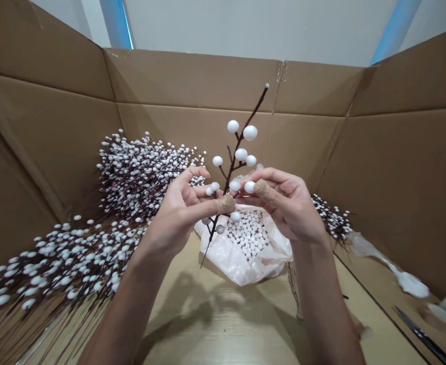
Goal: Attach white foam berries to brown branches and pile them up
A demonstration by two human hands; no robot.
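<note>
Brown stem (231,170) bearing white balls: held upright, slightly tilted, over the table (223,329), clamped between left hand's (179,210) thumb and fingers. Right hand (293,205) pinches one white ball (249,187) beside the stem. Ball-filled plastic bag (242,274) lies beyond; bundled sprays (139,172), left.

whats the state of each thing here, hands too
Branch: held up, tilted, berries on many twigs, one twig bare
Left hand: closed on the branch, thumb wrapped
Right hand: pinching a white berry, thumb wrapped
Plastic bag: open, loose berries inside
Left stems: berried, heaped
Right stems: berried, bunched
Dark tool: lying down, open or shut unclear
Cardboard walls: upright, creased
</note>
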